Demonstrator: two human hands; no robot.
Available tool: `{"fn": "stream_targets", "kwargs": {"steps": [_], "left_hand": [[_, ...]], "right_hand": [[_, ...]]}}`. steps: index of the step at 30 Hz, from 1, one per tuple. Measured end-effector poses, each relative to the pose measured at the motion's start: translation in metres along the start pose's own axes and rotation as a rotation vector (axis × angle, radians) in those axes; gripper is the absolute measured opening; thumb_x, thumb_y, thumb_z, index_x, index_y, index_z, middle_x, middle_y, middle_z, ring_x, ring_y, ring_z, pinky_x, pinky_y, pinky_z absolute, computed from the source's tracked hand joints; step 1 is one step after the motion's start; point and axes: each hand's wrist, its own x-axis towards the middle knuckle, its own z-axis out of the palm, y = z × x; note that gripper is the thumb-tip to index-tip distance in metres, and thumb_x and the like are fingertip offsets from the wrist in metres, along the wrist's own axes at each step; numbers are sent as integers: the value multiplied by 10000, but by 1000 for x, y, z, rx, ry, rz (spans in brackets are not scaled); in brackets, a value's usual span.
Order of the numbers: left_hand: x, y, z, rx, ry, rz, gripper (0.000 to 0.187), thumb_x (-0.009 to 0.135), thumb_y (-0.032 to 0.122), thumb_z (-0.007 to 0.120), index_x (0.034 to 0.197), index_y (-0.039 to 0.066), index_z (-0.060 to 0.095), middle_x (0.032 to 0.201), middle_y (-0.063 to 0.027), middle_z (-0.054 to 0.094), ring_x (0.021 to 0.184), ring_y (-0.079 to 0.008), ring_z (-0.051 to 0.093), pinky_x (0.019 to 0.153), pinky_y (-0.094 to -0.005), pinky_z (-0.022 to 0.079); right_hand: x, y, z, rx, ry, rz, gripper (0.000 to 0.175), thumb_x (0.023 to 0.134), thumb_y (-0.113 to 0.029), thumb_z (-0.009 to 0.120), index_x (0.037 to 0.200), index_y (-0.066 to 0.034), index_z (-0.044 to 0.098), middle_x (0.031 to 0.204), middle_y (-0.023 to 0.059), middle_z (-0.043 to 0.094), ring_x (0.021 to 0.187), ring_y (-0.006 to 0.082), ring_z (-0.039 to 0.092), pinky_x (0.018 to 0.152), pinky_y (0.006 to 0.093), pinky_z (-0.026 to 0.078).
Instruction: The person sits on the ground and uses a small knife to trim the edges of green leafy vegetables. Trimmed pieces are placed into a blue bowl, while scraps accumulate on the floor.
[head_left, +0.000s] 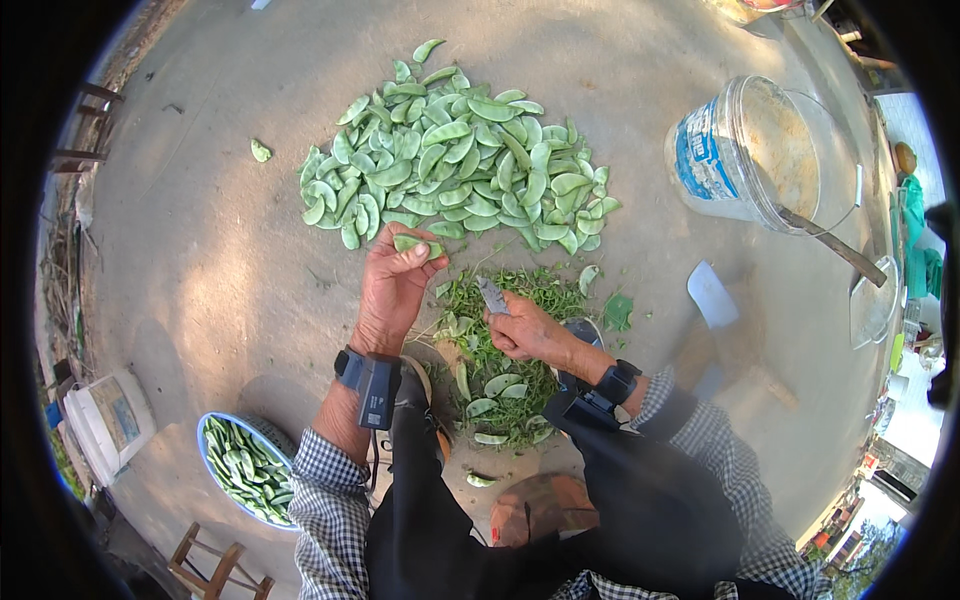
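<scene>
Between the thumb and fingers of my left hand (394, 274) is a flat green bean pod (420, 247), held at the near edge of a broad heap of similar pods (465, 157) on the ground. My right hand (529, 328) grips a small knife, whose short grey blade (492, 294) points up and left toward the pod without touching it. Its handle is hidden in my fist. Under my right hand, between my feet, lies a pile of green trimmings (517, 409) with several pale pods among them. Both wrists carry dark strapped devices.
A blue-rimmed basket (201, 442) of pods stands at lower left, beside a white bucket (112, 427) and a wooden stool (217, 566). To the right are a clear bucket (690, 161) holding a stick (832, 244) and a white blade-like piece (711, 295). One pod (260, 151) lies apart at left.
</scene>
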Motion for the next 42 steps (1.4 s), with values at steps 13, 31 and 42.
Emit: {"fn": "stream_targets", "kwargs": {"steps": [13,31,42], "left_hand": [[119,20,-59,1965,101,523,337,695,114,660,979,49,491,944,-151,500,783,-329,599,663,-421,490],[-13,-16,14,1394,-258,419,209,758,122,634,920,6,571,844,-144,563,729,-366,571,625,-419,467],[-28,-32,23,1568,-228,418,111,758,60,593,849,35,536,836,-126,517,656,-370,544,563,-414,467]], "right_hand": [[-1,11,-26,-218,80,-43,109,902,-131,392,966,-44,406,613,-3,412,492,72,358,419,219,292],[-7,-20,5,-1087,318,-578,410,818,-77,480,1103,182,339,578,218,520,585,367,545,526,408,442],[15,11,-8,-1051,291,-517,239,791,-68,485,900,129,402,620,269,509,589,371,545,518,426,427]]}}
